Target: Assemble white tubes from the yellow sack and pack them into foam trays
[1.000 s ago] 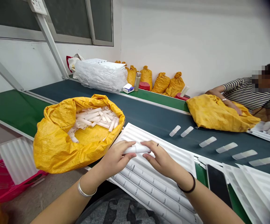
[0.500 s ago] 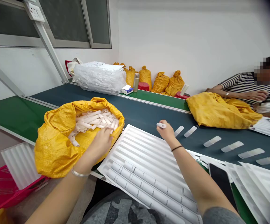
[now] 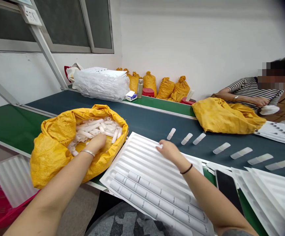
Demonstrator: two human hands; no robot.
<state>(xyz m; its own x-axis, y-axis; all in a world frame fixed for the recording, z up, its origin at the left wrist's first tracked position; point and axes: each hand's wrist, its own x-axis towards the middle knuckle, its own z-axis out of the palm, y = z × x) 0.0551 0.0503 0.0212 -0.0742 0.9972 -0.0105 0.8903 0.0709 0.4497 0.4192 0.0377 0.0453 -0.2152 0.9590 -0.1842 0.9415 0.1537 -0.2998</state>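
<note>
My left hand (image 3: 97, 143) is down in the open yellow woven bag (image 3: 56, 157), among many short white plastic tubes (image 3: 90, 126). Its fingertips are hidden, so whether it grips a tube does not show. Over the upper part of a white ribbed tray (image 3: 135, 147) hovers my right hand (image 3: 169, 151), with thumb and forefinger apart and no tube seen in it. Rows of white tubes with small dark print (image 3: 154, 196) lie in the tray's near grooves. A single translucent white tube (image 3: 171, 133) lies on the dark belt beyond the right hand.
More tubes (image 3: 221, 148) lie spaced along the belt (image 3: 152, 123). A phone (image 3: 228, 190) and stacked trays (image 3: 268, 193) are at right. Across the belt, a person in a striped top sits behind another yellow bag (image 3: 226, 114). A plastic-wrapped stack (image 3: 100, 83) stands farther back.
The tube that was in my right hand now lies on the belt, and that hand has drawn back over the tray. My left hand has moved deeper into the bag.
</note>
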